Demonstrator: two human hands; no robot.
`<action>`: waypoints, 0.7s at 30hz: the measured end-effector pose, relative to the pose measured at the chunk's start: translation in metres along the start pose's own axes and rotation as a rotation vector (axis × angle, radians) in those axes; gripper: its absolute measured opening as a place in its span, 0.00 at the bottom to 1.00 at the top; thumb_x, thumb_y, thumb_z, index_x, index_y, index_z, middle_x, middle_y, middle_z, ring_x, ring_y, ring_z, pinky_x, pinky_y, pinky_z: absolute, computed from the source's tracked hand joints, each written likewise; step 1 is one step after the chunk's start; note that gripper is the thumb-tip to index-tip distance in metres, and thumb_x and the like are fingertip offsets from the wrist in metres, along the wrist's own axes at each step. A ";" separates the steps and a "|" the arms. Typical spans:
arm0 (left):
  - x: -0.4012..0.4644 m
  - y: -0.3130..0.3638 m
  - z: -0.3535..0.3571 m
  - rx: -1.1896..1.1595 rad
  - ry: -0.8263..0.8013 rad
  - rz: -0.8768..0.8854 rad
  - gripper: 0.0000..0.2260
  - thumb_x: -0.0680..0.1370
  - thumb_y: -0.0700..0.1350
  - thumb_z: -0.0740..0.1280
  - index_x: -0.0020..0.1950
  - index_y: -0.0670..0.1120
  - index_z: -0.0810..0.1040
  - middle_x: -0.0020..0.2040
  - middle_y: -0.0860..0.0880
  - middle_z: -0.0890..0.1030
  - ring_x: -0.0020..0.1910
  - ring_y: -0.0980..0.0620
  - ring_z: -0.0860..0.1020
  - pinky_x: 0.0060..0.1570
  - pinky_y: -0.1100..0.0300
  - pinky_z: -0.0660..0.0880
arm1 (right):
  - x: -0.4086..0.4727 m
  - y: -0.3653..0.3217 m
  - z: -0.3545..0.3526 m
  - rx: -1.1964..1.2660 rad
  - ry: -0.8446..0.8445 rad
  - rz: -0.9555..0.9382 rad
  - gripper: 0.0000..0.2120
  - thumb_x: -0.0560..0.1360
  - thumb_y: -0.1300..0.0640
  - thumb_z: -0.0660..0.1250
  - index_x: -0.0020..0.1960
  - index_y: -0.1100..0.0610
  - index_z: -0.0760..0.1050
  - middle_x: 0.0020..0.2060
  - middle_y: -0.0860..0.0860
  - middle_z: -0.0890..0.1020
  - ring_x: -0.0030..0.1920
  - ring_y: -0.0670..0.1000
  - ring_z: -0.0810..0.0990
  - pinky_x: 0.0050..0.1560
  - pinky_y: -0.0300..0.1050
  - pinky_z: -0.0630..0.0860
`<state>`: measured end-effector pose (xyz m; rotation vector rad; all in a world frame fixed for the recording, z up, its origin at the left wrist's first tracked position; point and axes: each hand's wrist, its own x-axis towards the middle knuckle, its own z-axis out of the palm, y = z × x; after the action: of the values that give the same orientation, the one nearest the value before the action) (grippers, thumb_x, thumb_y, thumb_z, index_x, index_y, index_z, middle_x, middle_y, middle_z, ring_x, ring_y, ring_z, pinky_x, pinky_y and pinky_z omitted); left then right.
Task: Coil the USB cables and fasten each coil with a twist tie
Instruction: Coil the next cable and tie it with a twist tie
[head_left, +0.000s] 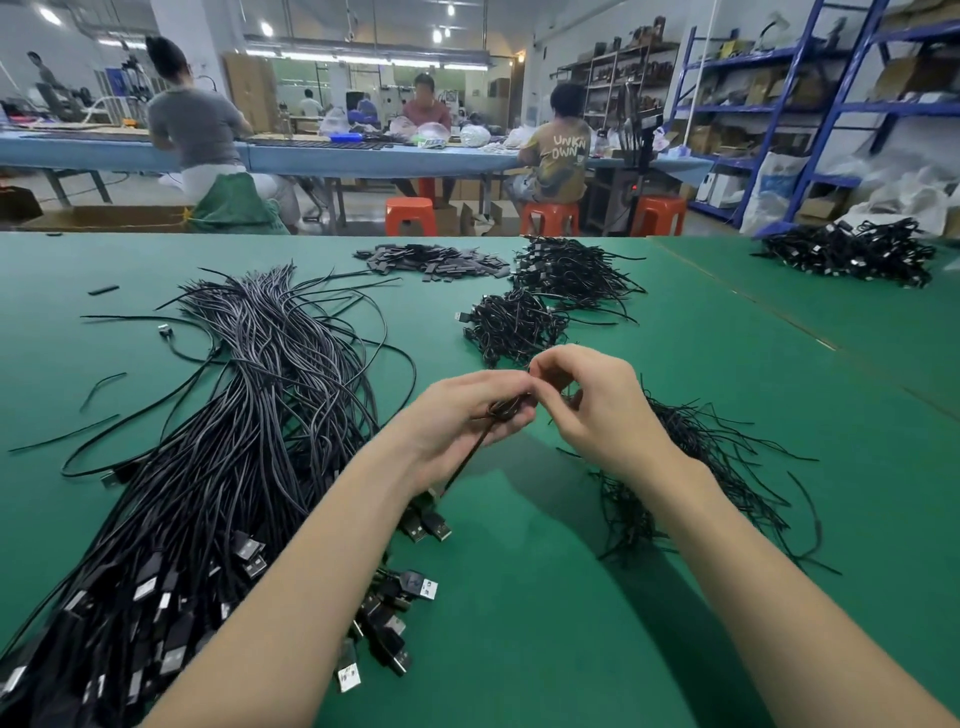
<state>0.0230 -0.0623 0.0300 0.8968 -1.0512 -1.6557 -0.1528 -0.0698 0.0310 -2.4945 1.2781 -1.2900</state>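
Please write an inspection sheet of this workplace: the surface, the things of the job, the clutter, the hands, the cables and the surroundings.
Surface: green table mat, with a seam on the right.
Job's things: coiled cable held between both hands; pile of twist ties on the right, behind the right forearm; pile of finished coils beyond the hands.
Clutter: heap of small black flat pieces at the far edge; stray cable bits at left.
Hands: left hand grips the coil; right hand pinches at its top.
Cables: big bundle of loose USB cables on the left, plugs toward the person.
Surroundings: seated workers at a blue bench, orange stools, blue shelving.
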 end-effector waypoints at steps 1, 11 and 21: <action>0.000 0.002 -0.001 -0.067 -0.013 -0.034 0.10 0.72 0.41 0.73 0.51 0.39 0.83 0.42 0.42 0.83 0.38 0.51 0.82 0.45 0.62 0.82 | 0.001 0.000 -0.002 0.012 -0.006 -0.019 0.03 0.78 0.60 0.71 0.47 0.58 0.79 0.38 0.45 0.79 0.37 0.40 0.75 0.41 0.27 0.68; 0.002 -0.008 0.008 0.023 0.135 0.175 0.08 0.73 0.38 0.74 0.51 0.46 0.82 0.41 0.48 0.86 0.38 0.55 0.82 0.41 0.64 0.77 | -0.002 -0.020 0.004 1.940 0.032 1.294 0.04 0.69 0.67 0.71 0.41 0.68 0.77 0.33 0.56 0.77 0.26 0.45 0.75 0.22 0.30 0.71; 0.003 -0.006 -0.002 -0.094 0.172 0.008 0.11 0.71 0.41 0.75 0.52 0.46 0.83 0.38 0.49 0.83 0.33 0.54 0.77 0.33 0.65 0.73 | -0.016 -0.003 0.008 0.228 0.051 0.186 0.12 0.76 0.60 0.72 0.57 0.50 0.79 0.54 0.42 0.81 0.46 0.45 0.82 0.39 0.40 0.80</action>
<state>0.0218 -0.0650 0.0236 0.9525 -0.8522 -1.5775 -0.1503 -0.0590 0.0166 -2.1488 1.2587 -1.3751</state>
